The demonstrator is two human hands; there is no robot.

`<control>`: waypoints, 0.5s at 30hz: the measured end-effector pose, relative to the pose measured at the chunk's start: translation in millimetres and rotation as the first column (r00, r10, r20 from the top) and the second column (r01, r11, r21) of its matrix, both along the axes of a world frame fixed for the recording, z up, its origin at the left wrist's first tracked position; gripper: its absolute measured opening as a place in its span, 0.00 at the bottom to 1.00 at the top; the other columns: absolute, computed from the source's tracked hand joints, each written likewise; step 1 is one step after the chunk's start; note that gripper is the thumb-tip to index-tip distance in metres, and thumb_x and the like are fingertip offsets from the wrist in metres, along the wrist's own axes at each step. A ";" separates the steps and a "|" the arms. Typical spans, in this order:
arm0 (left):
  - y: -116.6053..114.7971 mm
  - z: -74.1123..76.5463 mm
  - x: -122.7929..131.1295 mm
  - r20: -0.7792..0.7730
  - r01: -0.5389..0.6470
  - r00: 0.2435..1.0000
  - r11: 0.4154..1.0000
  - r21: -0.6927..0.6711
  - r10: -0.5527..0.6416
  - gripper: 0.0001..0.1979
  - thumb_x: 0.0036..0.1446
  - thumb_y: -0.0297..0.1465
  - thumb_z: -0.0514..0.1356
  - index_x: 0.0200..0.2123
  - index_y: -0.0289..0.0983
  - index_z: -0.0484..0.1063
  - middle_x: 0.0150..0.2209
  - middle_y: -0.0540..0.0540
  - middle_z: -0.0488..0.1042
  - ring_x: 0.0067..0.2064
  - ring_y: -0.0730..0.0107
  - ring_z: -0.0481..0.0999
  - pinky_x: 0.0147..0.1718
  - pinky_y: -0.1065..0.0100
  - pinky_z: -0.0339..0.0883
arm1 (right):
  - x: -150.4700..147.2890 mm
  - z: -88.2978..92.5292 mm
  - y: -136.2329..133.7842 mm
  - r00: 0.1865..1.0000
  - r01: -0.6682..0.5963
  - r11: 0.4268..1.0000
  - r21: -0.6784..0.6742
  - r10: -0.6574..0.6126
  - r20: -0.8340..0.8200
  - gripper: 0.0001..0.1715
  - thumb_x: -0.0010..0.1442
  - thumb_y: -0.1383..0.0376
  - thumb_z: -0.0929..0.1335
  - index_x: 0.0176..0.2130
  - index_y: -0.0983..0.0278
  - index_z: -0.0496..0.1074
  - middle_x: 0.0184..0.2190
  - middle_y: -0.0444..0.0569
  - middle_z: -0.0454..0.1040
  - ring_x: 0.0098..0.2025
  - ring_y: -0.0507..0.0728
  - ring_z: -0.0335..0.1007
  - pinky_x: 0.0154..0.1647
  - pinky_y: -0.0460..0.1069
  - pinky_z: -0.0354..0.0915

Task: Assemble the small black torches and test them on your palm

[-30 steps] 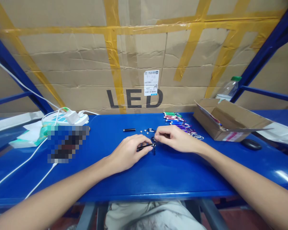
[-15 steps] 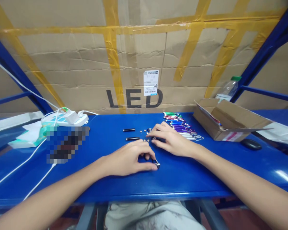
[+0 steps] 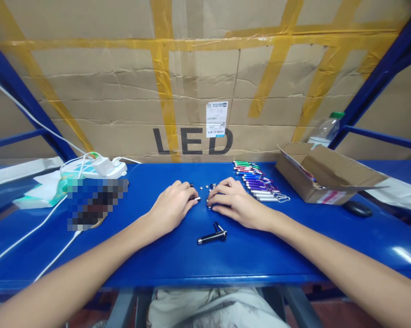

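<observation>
My left hand (image 3: 173,206) rests on the blue table (image 3: 178,255) with its fingers curled over a small black tube (image 3: 195,199), whose end sticks out past the fingertips. Just to its right, my right hand (image 3: 233,203) lies with bent fingertips pressed together on tiny parts I cannot make out. A few silver button cells (image 3: 201,187) lie just beyond both hands. Nearer to me, a black keychain flashlight (image 3: 212,237) lies alone on the table, touched by neither hand.
A row of coloured keychain flashlights (image 3: 256,182) lies beyond my right hand. An open cardboard box (image 3: 328,177), a black mouse (image 3: 357,208) and a plastic bottle (image 3: 324,130) are at the right. A white power strip (image 3: 92,168) with cables is at the left.
My left hand let go of the black flashlight near the front and moved back to the second black tube. My right hand stayed by the small parts.
</observation>
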State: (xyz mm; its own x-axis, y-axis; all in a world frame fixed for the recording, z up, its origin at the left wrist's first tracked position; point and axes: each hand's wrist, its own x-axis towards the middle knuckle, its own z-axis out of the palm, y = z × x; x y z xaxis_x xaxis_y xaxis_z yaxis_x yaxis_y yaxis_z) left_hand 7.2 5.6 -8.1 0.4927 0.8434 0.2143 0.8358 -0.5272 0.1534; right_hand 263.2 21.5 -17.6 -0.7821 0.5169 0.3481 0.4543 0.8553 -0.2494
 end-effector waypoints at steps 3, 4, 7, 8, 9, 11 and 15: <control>0.5 -0.6 2.3 0.150 -0.025 0.988 0.997 -0.071 0.036 0.07 0.73 0.32 0.60 0.47 0.39 0.78 0.44 0.45 0.82 0.48 0.56 0.76 0.46 0.60 0.68 | 0.3 -1.7 0.5 1.000 -0.008 1.000 -0.012 0.008 -0.010 0.11 0.76 0.62 0.68 0.52 0.58 0.80 0.53 0.53 0.78 0.57 0.66 0.62 0.59 0.64 0.61; 1.1 -1.2 3.1 0.204 -0.025 0.978 0.995 -0.099 0.045 0.06 0.72 0.32 0.61 0.47 0.39 0.77 0.43 0.46 0.82 0.47 0.57 0.78 0.45 0.61 0.68 | 0.2 -2.2 0.5 1.000 -0.003 1.000 -0.015 0.003 -0.007 0.11 0.76 0.62 0.68 0.52 0.57 0.79 0.53 0.53 0.78 0.57 0.66 0.62 0.59 0.64 0.61; 3.1 -3.6 4.7 0.350 0.007 0.935 0.986 -0.164 0.052 0.07 0.70 0.31 0.63 0.49 0.39 0.77 0.43 0.48 0.83 0.45 0.62 0.80 0.45 0.64 0.69 | -0.4 -2.4 0.1 1.000 0.006 1.000 -0.023 -0.006 -0.001 0.11 0.76 0.62 0.68 0.53 0.57 0.79 0.53 0.53 0.78 0.57 0.66 0.62 0.58 0.64 0.60; 3.7 -4.3 5.1 0.386 0.011 0.921 0.984 -0.178 0.059 0.08 0.69 0.31 0.64 0.50 0.39 0.77 0.43 0.48 0.83 0.44 0.63 0.81 0.44 0.65 0.70 | -0.7 -2.0 -0.2 1.000 0.002 1.000 -0.029 -0.002 0.000 0.11 0.76 0.62 0.68 0.52 0.57 0.80 0.53 0.53 0.78 0.57 0.66 0.62 0.58 0.63 0.60; 4.4 -4.9 5.3 0.413 0.012 0.908 0.982 -0.187 0.068 0.10 0.68 0.31 0.65 0.51 0.40 0.77 0.42 0.48 0.83 0.42 0.64 0.81 0.43 0.65 0.70 | -1.1 -1.4 -0.5 1.000 -0.001 0.999 -0.036 0.001 0.001 0.10 0.76 0.62 0.67 0.50 0.57 0.80 0.52 0.53 0.78 0.58 0.66 0.62 0.58 0.63 0.59; 5.6 -5.6 5.5 0.446 0.003 0.891 0.981 -0.195 0.086 0.12 0.65 0.32 0.68 0.51 0.40 0.79 0.41 0.48 0.83 0.40 0.65 0.81 0.40 0.66 0.70 | -1.8 0.2 -1.3 1.000 0.002 0.999 -0.048 -0.002 0.000 0.09 0.76 0.62 0.68 0.48 0.58 0.79 0.50 0.52 0.79 0.57 0.66 0.62 0.57 0.63 0.59; 7.3 -6.2 5.9 0.522 0.018 0.849 0.983 -0.183 0.081 0.07 0.60 0.32 0.71 0.42 0.39 0.81 0.38 0.48 0.83 0.38 0.65 0.81 0.38 0.67 0.71 | -2.4 2.9 -3.6 1.000 0.008 0.998 -0.068 -0.008 0.006 0.07 0.76 0.64 0.67 0.46 0.59 0.77 0.48 0.52 0.78 0.54 0.64 0.62 0.56 0.61 0.60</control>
State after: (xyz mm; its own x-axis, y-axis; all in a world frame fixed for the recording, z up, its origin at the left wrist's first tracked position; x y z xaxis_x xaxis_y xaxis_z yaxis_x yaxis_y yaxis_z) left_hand 13.0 12.9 -14.3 0.3203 0.9045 0.2817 0.6193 -0.4249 0.6602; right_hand 260.8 17.9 -14.6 -0.7797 0.5453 0.3078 0.4623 0.8328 -0.3045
